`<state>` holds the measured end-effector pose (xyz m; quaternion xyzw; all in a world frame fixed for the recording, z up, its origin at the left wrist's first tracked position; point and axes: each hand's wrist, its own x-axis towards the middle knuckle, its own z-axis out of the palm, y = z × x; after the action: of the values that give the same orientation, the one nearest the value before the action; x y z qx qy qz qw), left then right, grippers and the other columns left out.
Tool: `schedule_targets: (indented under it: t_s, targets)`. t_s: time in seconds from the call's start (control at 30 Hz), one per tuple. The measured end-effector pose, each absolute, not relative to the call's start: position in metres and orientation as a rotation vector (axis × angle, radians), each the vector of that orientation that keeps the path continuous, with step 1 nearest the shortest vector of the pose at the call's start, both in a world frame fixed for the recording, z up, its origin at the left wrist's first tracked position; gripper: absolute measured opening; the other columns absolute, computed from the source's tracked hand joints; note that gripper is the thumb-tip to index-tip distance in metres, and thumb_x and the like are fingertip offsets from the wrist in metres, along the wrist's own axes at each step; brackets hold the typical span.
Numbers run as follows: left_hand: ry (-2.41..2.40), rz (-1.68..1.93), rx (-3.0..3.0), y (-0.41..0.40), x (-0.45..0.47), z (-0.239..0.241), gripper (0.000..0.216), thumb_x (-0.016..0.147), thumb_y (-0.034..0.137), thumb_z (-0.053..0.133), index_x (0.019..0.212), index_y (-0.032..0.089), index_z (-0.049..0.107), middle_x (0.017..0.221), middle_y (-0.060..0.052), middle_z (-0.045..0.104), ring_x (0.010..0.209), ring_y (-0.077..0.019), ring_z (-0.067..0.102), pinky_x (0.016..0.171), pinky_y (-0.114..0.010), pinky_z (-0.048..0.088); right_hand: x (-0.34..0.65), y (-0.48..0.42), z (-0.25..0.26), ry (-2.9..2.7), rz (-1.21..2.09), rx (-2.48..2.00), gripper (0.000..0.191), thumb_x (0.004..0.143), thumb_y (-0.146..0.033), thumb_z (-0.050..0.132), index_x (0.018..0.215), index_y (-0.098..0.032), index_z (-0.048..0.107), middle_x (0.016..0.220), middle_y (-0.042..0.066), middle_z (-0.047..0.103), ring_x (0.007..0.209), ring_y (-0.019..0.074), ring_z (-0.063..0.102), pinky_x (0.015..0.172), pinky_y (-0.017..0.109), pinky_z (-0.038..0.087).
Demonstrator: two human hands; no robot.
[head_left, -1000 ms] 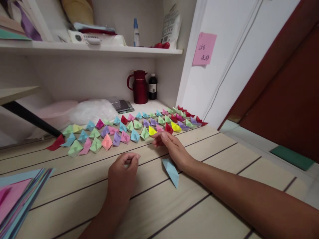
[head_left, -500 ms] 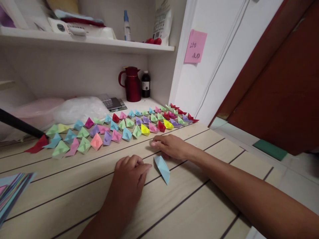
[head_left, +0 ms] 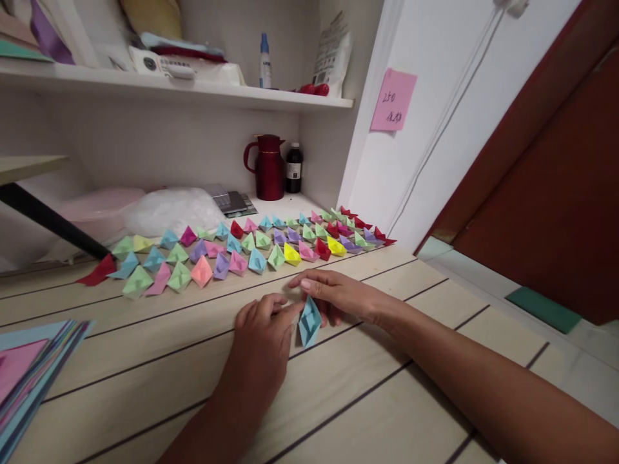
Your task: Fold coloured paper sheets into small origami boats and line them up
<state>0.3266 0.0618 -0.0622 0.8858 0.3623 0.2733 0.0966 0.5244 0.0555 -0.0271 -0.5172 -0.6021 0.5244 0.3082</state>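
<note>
A light-blue folded paper boat (head_left: 310, 323) sits on the striped table between my two hands, its open top with the small middle peak facing me. My left hand (head_left: 265, 327) is at its left side, fingers curled and the thumb against the paper. From behind and to the right, my right hand (head_left: 336, 295) closes around the boat, its thumb by the upper tip and its lower fingers beside the right edge. The boat hides part of those fingers. Beyond my hands stand rows of small paper boats (head_left: 258, 260) in many colours.
A stack of coloured paper sheets (head_left: 46, 367) lies at the left edge. Behind the boats are a plastic bag (head_left: 175, 211), a red jug (head_left: 269, 169) and a dark bottle (head_left: 293, 169) in a white shelf unit. A pink note (head_left: 394, 100) sticks to the wall.
The blue paper boat has turned from lying on its side to showing its opened top, and both hands have closed in on it. The view has shifted slightly left.
</note>
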Motion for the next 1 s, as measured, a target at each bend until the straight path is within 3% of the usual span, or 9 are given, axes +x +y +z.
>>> schedule_targets:
  t_s: [0.13,0.3,0.6,0.77,1.0]
  targets:
    - [1.072,0.873,2.575,0.064,0.326,-0.067,0.042,0.084,0.009,0.040,0.112,0.026,0.066,0.111,-0.008,0.061,0.101,-0.0236,0.059,0.089,-0.046,0.042,0.526,0.055,-0.031,-1.623,1.424,-1.328,0.038,0.081,-0.032,0.066,0.117,-0.022,0.056,0.077,-0.003,0.059,0.047,0.0047,0.053,0.036,0.012,0.039]
    - [1.072,0.851,2.432,0.065,0.324,-0.061,0.037,0.087,0.017,0.042,0.118,0.024,0.061,0.110,-0.007,0.063,0.106,-0.0237,0.058,0.091,-0.045,0.042,0.523,0.056,-0.038,-1.598,1.364,-1.355,0.033,0.076,-0.016,0.060,0.109,-0.022,0.060,0.086,-0.001,0.062,0.044,0.0032,0.049,0.034,0.013,0.036]
    - [1.158,1.066,2.105,0.066,0.321,-0.056,0.042,0.092,0.041,0.040,0.126,0.019,0.050,0.114,-0.010,0.059,0.092,-0.0204,0.062,0.082,-0.040,0.050,0.503,0.057,-0.050,-1.438,1.074,-1.364,0.020,0.077,-0.024,0.063,0.095,-0.017,0.067,0.068,-0.001,0.059,0.048,0.0070,0.049,0.038,0.016,0.043]
    - [1.241,1.079,2.179,0.068,0.324,-0.064,0.050,0.080,0.028,0.059,0.128,0.020,0.047,0.119,-0.011,0.054,0.098,-0.0229,0.061,0.084,-0.041,0.050,0.501,0.056,-0.051,-1.501,0.894,-1.332,0.015,0.078,-0.023,0.062,0.090,-0.019,0.069,0.077,0.001,0.065,0.051,0.0090,0.053,0.043,0.021,0.046]
    - [1.215,0.852,2.427,0.066,0.325,-0.067,0.059,0.075,0.014,0.063,0.130,0.025,0.045,0.118,-0.008,0.059,0.111,-0.0266,0.055,0.092,-0.046,0.044,0.500,0.056,-0.052,-1.512,0.858,-1.332,0.013,0.080,-0.023,0.060,0.090,-0.019,0.068,0.073,0.000,0.064,0.049,0.0084,0.052,0.043,0.020,0.044]
